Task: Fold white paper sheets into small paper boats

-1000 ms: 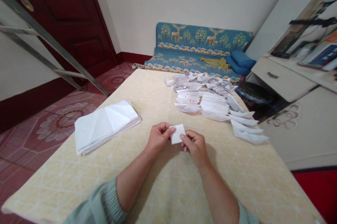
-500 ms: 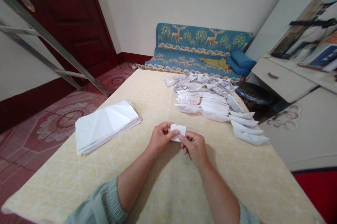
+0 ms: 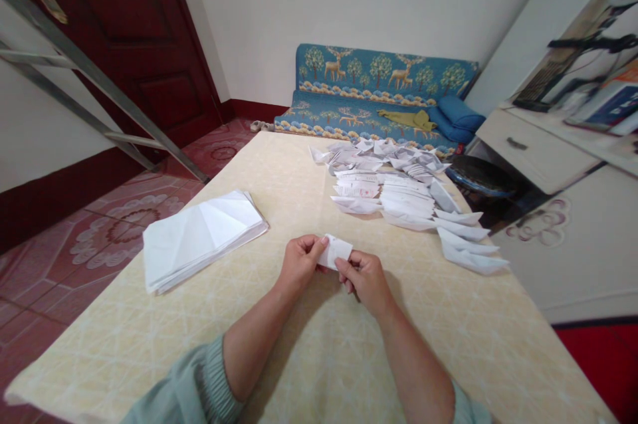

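A small folded piece of white paper (image 3: 335,250) is held between my two hands over the middle of the table. My left hand (image 3: 302,259) pinches its left side, thumb on top. On the lower right corner, my right hand (image 3: 365,278) grips it, with the thumb on the face and the other fingers curled beneath. To the left lies a stack of white paper sheets (image 3: 199,238) with crease lines in the top one. Beyond my right hand sit rows of folded paper boats (image 3: 406,198), some with print on them.
A pale yellow patterned cloth covers the table (image 3: 279,171). Behind it stands a blue sofa (image 3: 359,105) with a deer pattern. A metal ladder (image 3: 109,102) leans at the left by a dark red door (image 3: 149,32). A white cabinet (image 3: 573,224) and a dark round stool (image 3: 481,175) are at the right.
The folded paper has turned and tilted between my fingers, and marks now show on its face. My left thumb has slid back toward its upper left edge. The stack and boats stay put.
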Tool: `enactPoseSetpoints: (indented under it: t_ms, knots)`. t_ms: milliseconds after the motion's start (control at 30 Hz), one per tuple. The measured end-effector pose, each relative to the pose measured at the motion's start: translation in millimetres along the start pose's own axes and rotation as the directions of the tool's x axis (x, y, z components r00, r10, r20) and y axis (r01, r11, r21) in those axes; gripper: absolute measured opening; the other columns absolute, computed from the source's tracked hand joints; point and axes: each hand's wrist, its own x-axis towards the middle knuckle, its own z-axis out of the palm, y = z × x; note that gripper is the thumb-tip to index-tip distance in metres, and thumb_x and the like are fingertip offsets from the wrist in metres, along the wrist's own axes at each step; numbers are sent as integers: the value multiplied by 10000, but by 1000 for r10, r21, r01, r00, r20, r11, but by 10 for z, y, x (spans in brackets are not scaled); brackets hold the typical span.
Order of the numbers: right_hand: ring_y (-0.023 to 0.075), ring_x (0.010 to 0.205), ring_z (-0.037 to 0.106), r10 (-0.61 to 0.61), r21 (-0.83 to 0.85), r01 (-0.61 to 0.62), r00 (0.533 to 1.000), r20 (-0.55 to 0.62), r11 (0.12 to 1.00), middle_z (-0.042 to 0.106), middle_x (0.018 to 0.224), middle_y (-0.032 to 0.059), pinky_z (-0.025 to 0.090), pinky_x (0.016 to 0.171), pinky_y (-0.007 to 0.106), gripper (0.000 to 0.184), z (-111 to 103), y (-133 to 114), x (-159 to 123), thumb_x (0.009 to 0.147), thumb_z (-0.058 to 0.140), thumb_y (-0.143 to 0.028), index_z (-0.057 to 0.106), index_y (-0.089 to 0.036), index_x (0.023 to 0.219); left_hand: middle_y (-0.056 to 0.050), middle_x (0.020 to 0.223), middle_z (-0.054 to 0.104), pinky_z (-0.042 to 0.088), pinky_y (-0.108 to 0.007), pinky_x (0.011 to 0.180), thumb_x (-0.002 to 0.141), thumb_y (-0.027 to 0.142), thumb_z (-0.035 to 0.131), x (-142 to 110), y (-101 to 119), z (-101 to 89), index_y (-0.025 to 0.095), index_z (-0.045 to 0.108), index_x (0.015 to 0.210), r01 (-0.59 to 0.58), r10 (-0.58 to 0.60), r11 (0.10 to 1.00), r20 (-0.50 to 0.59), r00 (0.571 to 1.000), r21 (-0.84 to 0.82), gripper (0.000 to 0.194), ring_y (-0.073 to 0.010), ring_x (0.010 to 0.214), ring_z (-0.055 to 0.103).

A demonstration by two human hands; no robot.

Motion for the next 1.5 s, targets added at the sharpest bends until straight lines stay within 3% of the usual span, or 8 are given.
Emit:
enactPoseSetpoints:
  t_ms: [167,333,467,567,733,900,1033,1500]
  knots:
    - [62,351,395,-56,-103,64,995,81,993,481,440,-39,270,360,182,277,22,60,4,751,572,-285,505,-164,511,27,527,539,326,-171,435,628,366,717,-3,0,-4,115,596,637,-92,93,988,-2,996,122,279,-66,468,434]
    - [60,381,378,-91,-109,101,991,99,989,454,450,-48,270,384,183,269,25,46,2,756,571,-271,505,-164,518,8,534,559,333,-181,447,728,349,606,7,-7,-33,109,633,630,-75,84,981,-44,996,179,260,-78,480,443]
    - [59,374,363,-63,-38,63,998,-6,997,448,449,-49,261,375,185,287,-1,24,11,773,566,-314,510,-162,536,-4,588,590,367,-186,454,780,375,538,34,-40,-31,115,653,739,-71,78,993,-64,995,99,287,-92,497,484]
    - [61,371,360,-28,28,31,992,-119,999,449,450,-51,265,371,185,272,-33,30,32,776,566,-332,526,-159,570,-2,579,582,402,-202,433,802,415,506,42,-65,-9,120,638,883,-33,33,999,6,999,30,333,-106,468,507]
    - [53,380,343,-31,51,45,966,-257,998,412,435,-59,264,377,180,308,-59,21,45,768,587,-331,489,-160,531,-26,733,619,452,-201,481,713,322,646,30,-73,24,121,613,1023,-66,67,998,112,992,-6,371,-100,523,552]
    - [70,435,434,-49,141,76,981,-189,987,508,532,-34,331,401,179,213,-51,-28,24,764,595,-353,611,-141,761,-63,830,641,481,-205,523,716,318,652,39,-70,14,113,601,1073,-71,75,997,112,991,-35,415,-112,595,577]
    - [97,498,513,-52,176,79,987,-150,981,571,615,-10,386,432,190,283,-43,-45,16,737,621,-344,622,-147,940,-88,898,651,496,-219,533,705,351,663,56,-73,-6,108,589,1091,-42,48,997,74,996,-72,462,-127,622,596]
    - [102,525,538,-75,236,113,983,-166,965,623,703,7,445,494,210,237,-25,-53,33,742,637,-346,611,-158,885,-92,878,664,450,-216,547,722,394,648,23,-28,4,111,576,1160,-79,61,995,246,967,63,527,-123,612,573]
